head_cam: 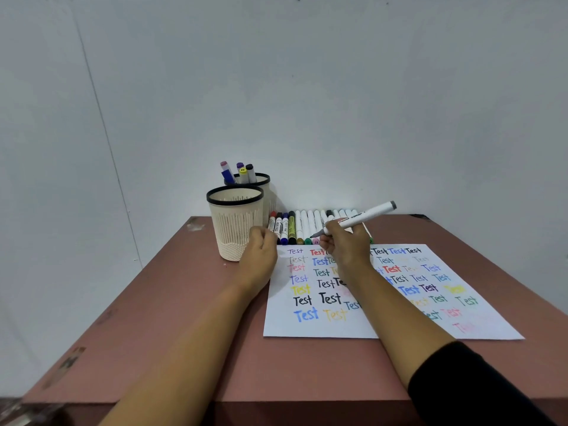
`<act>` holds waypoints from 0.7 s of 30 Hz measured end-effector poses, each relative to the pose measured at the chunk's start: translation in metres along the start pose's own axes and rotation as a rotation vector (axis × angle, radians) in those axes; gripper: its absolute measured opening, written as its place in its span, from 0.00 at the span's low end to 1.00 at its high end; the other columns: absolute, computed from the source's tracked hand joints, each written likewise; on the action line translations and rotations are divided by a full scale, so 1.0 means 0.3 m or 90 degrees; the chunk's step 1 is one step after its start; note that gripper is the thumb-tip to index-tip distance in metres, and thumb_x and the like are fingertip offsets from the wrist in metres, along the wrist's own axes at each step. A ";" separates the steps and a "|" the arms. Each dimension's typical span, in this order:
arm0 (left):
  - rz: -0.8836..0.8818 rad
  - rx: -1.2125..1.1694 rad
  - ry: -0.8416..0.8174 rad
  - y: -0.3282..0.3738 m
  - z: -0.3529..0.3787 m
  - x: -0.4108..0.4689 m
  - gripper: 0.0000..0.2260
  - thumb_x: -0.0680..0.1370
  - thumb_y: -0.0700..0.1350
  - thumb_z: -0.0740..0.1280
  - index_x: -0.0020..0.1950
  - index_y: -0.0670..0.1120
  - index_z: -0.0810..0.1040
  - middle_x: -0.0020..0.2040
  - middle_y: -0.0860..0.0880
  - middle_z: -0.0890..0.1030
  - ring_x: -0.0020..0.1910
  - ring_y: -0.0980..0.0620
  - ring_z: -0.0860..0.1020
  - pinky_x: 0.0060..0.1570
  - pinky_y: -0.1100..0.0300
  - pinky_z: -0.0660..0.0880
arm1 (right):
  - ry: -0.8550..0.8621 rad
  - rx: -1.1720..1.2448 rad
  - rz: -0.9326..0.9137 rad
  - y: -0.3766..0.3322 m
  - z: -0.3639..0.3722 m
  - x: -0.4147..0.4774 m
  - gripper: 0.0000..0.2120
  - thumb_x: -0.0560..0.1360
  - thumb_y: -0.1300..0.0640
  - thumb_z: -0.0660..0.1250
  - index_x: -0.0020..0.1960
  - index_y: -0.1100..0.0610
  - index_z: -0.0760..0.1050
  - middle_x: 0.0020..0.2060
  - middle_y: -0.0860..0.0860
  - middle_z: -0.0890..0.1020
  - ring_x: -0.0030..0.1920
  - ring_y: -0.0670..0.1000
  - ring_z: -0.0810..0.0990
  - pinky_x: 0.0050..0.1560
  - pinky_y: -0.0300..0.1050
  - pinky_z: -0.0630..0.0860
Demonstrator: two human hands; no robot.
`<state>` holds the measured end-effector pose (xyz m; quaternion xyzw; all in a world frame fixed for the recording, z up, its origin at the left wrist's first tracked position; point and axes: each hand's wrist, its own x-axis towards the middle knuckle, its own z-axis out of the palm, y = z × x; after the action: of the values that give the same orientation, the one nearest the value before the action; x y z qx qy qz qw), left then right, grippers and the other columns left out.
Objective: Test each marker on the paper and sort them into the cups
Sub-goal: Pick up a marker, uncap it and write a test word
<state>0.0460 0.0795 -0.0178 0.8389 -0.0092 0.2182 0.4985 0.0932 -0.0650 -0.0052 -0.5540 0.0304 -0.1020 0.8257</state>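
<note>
The reddish table point(153, 333) carries a white paper point(282, 329) covered with "Test" in many colours. At 10 o'clock from the paper stand two slotted cups. The near cup point(235, 222) shows nothing inside; the far cup point(262, 179) holds several capped markers point(242, 174). A row of markers point(302, 227) lies along the paper's 12 o'clock edge.

The left hand point(259, 250) is curled at the paper's 10 o'clock corner, beside the near cup; what it holds, if anything, is hidden. The right hand point(345, 245) pinches a white marker point(365, 215) near its dark tip. The barrel juts toward 2 o'clock and the tip points toward 8 o'clock over the row.
</note>
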 end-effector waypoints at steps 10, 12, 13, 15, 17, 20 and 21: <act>0.001 0.009 -0.042 0.009 0.002 0.005 0.07 0.82 0.44 0.54 0.52 0.43 0.69 0.42 0.52 0.70 0.43 0.54 0.68 0.38 0.61 0.60 | -0.114 0.013 0.016 -0.029 0.018 -0.038 0.06 0.75 0.68 0.62 0.40 0.62 0.72 0.31 0.55 0.77 0.31 0.50 0.78 0.33 0.39 0.79; 0.019 0.032 -0.058 0.007 0.003 0.002 0.09 0.81 0.45 0.57 0.56 0.41 0.71 0.46 0.50 0.73 0.45 0.53 0.69 0.36 0.63 0.62 | -0.133 0.009 0.016 -0.031 0.019 -0.046 0.07 0.76 0.67 0.63 0.40 0.62 0.72 0.31 0.55 0.78 0.31 0.50 0.77 0.33 0.40 0.79; 0.029 0.043 -0.058 0.004 0.003 0.001 0.10 0.81 0.45 0.59 0.57 0.41 0.72 0.46 0.50 0.73 0.45 0.53 0.70 0.35 0.65 0.63 | -0.144 0.007 0.016 -0.031 0.019 -0.050 0.06 0.76 0.67 0.63 0.40 0.62 0.72 0.32 0.55 0.78 0.32 0.50 0.77 0.33 0.40 0.79; 0.033 0.042 -0.052 -0.004 0.003 0.003 0.09 0.79 0.44 0.62 0.57 0.41 0.74 0.47 0.50 0.75 0.45 0.54 0.72 0.36 0.66 0.64 | -0.163 -0.002 0.014 -0.030 0.019 -0.054 0.05 0.76 0.66 0.64 0.41 0.62 0.72 0.33 0.55 0.78 0.32 0.51 0.77 0.34 0.41 0.78; 0.023 0.023 -0.046 -0.012 0.005 0.009 0.08 0.78 0.44 0.64 0.55 0.43 0.74 0.45 0.51 0.76 0.45 0.54 0.73 0.37 0.67 0.66 | -0.176 -0.017 0.008 -0.028 0.019 -0.056 0.06 0.76 0.65 0.64 0.41 0.61 0.73 0.34 0.55 0.78 0.33 0.50 0.77 0.34 0.41 0.78; 0.004 0.003 -0.038 -0.017 0.007 0.013 0.06 0.77 0.44 0.66 0.51 0.45 0.73 0.43 0.53 0.75 0.43 0.54 0.73 0.39 0.71 0.67 | -0.180 -0.020 0.003 -0.029 0.020 -0.059 0.06 0.76 0.65 0.64 0.40 0.61 0.73 0.34 0.56 0.78 0.33 0.51 0.77 0.34 0.41 0.78; 0.003 0.005 -0.037 -0.018 0.007 0.013 0.06 0.77 0.44 0.66 0.50 0.45 0.73 0.43 0.52 0.76 0.43 0.54 0.73 0.39 0.70 0.67 | -0.180 -0.020 0.002 -0.029 0.020 -0.059 0.06 0.76 0.65 0.64 0.40 0.61 0.73 0.35 0.56 0.78 0.33 0.51 0.77 0.35 0.41 0.78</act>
<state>0.0515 0.0814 -0.0216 0.8470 -0.0247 0.1950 0.4939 0.0757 -0.0592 0.0042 -0.5754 -0.0836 -0.0215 0.8133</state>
